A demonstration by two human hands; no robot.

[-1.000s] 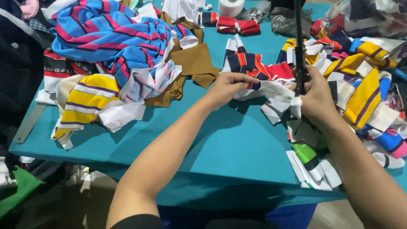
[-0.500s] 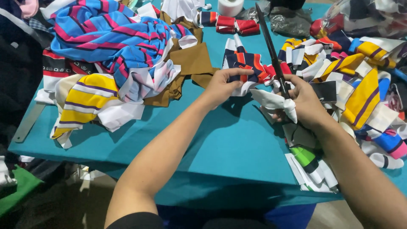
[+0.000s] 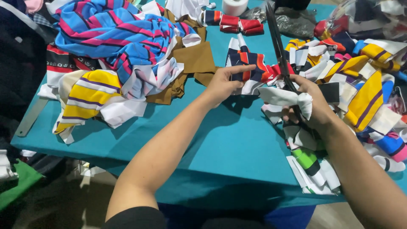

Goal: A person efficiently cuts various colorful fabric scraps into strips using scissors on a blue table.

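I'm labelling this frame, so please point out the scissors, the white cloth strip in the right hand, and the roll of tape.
scissors (image 3: 277, 42), head view, on the dark blades.
white cloth strip (image 3: 283, 96), head view, middle of the strip.
roll of tape (image 3: 234, 6), head view, its white side.

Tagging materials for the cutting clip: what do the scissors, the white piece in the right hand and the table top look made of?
Scissors: long dark blades, probably metal, dull finish; handles hidden in the right hand.
White piece: soft cloth, likely knit; it bunches and folds where gripped.
Table top: smooth matte teal surface, no weave visible; could be laminate or a sheet covering, cannot tell.
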